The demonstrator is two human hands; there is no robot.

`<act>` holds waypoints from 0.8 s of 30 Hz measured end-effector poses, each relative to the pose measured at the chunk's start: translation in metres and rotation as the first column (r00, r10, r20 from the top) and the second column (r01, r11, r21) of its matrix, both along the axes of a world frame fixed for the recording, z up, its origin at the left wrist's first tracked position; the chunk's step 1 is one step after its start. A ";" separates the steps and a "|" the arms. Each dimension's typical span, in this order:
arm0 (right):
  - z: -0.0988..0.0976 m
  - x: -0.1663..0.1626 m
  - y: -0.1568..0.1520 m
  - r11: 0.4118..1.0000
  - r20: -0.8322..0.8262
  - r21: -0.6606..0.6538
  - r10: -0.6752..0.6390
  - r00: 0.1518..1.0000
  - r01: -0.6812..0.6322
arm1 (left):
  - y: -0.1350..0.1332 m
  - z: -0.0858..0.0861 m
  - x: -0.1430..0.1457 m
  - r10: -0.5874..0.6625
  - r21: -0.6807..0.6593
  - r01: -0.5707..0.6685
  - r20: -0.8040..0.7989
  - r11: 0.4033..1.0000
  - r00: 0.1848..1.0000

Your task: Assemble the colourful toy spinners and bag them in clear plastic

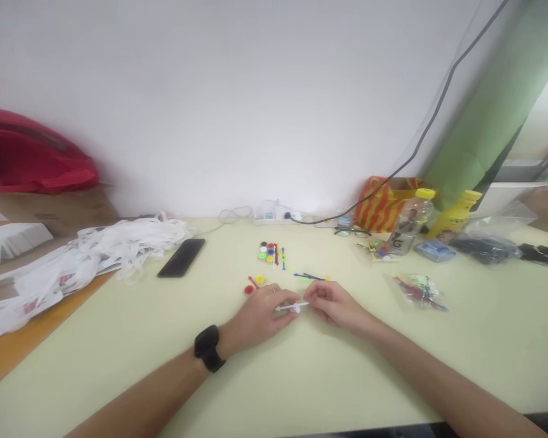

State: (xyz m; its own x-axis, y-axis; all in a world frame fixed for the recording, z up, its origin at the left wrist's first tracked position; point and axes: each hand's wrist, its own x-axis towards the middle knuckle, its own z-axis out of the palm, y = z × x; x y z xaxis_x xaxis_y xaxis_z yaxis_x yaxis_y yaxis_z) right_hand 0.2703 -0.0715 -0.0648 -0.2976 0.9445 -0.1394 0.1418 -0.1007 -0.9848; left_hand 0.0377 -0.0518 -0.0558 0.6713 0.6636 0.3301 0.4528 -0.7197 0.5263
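Between thumb and forefinger, my left hand pinches a small white round piece. A white plastic spinner arrow lies across that piece, its head pointing left. At the arrow's other end, the fingers of my right hand are closed on it. Just beyond my left hand are a red disc, a yellow disc and a red arrow. A blue arrow lies beyond my right hand, with green and yellow parts beside it.
Coloured discs and upright-laid arrows form a group farther back. A phone and white straps are left. Bagged parts, glasses, a clear bottle and a yellow bottle stand or lie right. A power strip meets the wall.
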 end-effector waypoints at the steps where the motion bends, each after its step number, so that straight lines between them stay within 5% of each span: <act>1: 0.001 0.000 -0.001 1.000 0.023 0.009 0.016 1.000 -0.016 | 0.000 0.000 -0.001 0.007 0.000 -0.007 0.002 1.000 1.000; 24: 0.000 0.003 -0.003 0.976 0.184 0.190 0.074 0.980 -0.109 | -0.012 0.006 0.000 -0.090 0.189 0.115 -0.137 0.975 0.986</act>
